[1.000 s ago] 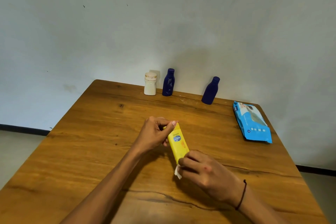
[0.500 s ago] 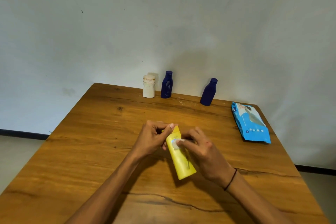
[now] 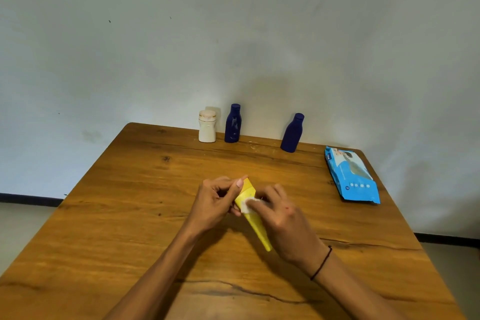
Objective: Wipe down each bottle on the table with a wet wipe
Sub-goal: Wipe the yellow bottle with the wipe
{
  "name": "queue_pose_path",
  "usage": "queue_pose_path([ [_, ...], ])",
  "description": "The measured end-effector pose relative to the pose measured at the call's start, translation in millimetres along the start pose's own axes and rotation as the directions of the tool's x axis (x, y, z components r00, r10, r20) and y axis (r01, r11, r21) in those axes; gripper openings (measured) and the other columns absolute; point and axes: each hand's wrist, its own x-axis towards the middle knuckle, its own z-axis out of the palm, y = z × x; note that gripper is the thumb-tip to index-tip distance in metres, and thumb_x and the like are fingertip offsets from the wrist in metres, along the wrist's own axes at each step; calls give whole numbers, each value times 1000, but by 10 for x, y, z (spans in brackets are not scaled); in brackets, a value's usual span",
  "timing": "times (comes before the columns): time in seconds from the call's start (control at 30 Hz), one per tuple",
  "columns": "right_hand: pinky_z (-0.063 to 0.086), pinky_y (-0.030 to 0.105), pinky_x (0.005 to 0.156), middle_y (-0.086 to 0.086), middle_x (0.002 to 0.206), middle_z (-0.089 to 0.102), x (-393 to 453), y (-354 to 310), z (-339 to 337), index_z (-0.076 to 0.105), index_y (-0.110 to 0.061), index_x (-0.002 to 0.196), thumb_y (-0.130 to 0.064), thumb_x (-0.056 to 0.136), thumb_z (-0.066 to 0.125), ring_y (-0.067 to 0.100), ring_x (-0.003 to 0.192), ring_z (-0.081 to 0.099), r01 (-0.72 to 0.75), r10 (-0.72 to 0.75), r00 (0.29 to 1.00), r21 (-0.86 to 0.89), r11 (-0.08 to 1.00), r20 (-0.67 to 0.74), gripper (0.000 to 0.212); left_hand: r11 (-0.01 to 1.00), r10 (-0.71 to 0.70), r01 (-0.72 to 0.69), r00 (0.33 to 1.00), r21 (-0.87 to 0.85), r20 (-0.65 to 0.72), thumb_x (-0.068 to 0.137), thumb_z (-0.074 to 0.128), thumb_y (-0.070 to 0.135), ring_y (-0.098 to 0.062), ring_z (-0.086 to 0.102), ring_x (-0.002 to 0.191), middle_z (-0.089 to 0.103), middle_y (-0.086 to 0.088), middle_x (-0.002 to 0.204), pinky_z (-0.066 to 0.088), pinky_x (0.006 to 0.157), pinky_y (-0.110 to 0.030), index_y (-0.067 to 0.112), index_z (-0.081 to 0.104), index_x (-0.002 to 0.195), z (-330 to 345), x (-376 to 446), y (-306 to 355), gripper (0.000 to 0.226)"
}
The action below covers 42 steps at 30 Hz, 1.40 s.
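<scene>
Nearest the camera, both hands work over the middle of the tabletop (image 3: 130,215). The yellow tube (image 3: 255,221) lies slanted between them, one end up and away by the left thumb, the other end down toward the viewer; whether the lower end rests on the wood cannot be told.

Procedure for the step in hand, judged from this view: steady the tube at one end, run the wipe along its full length, then turn the tube so that each face is covered. Keep pressure moderate; a soft tube will probably flex under a hard rub.

Left hand (image 3: 217,201): fingers curled round the upper end of the tube, thumb laid along its edge. This is a firm hold.

Right hand (image 3: 283,215): fingers bent, pressing a small wad of white wet wipe (image 3: 246,202) against the upper part of the tube. The fingertips pinch the wipe; the hand holds nothing else.

Farther off, at the right edge, lies a blue wipe packet (image 3: 350,175), flat and well apart from the hands.

Farthest, along the rear edge by the wall, stand three upright bottles: a white bottle (image 3: 207,126), a dark blue bottle (image 3: 233,124) just beside it, and a second dark blue bottle (image 3: 292,134) set apart to the right. By the task these are also due for wiping; whether any has been done cannot be told.
</scene>
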Motion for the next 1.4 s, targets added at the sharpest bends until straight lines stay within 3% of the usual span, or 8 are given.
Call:
queue_pose_path([
  [0.2,61,33,73,10,121,65,66,-252,134,70,-10,127,-24,82,89,23,107,61,-374,377,926,-79,924,33,51,989,-115,114,993,-97,-14,105,62,27,-26,78,105,68,7,134,68,75,-36,35,55,153,21,-116,-75,49],
  [0.33,57,28,76,4,119,59,141,-368,254,68,-15,132,-18,90,80,16,108,55,-584,584,812,7,812,-13,44,972,-124,108,990,-209,-69,103,62,24,-28,79,100,72,-1,113,67,78,-37,27,62,139,198,-290,-160,35],
  [0.53,53,30,63,4,104,57,159,-397,354,71,-11,122,-10,92,76,17,89,56,-504,514,852,111,857,-97,30,942,-136,65,971,-331,-197,99,69,18,-34,79,96,71,-12,106,66,79,-41,23,68,127,305,-388,-213,29],
  [0.73,60,33,67,7,104,63,82,26,288,76,-3,112,-7,94,75,15,92,60,-625,663,722,224,748,-198,19,964,-101,42,971,-261,-216,94,70,19,-33,79,102,63,-23,119,66,75,-33,15,64,129,243,-421,-188,36],
  [0.93,53,29,74,7,110,64,66,-272,448,73,-5,118,-7,94,71,19,97,60,-341,379,908,210,916,-181,24,977,-50,12,984,-215,-169,100,66,9,-17,78,79,72,9,100,65,73,-31,17,67,128,275,-425,-163,29],
  [1.0,55,30,73,9,111,64,48,-213,441,72,-5,119,-8,95,70,20,97,61,-320,354,918,192,928,-180,24,978,-52,15,983,-209,-175,99,67,11,-21,80,82,74,8,102,66,74,-31,17,68,128,252,-438,-153,30],
  [1.23,61,39,70,9,104,65,7,126,413,75,-1,110,2,91,76,19,96,62,-563,615,740,249,788,-275,20,992,-56,30,975,-122,-215,96,70,22,-25,80,102,73,11,113,67,75,-33,36,72,123,181,-447,-125,31],
  [1.4,53,27,85,6,115,64,3,-192,539,73,-6,119,-3,96,71,19,102,61,-276,361,899,318,907,-249,24,997,-29,14,980,-75,-196,103,66,8,-28,81,94,72,13,112,66,79,-36,36,70,126,257,-443,-147,36],
])
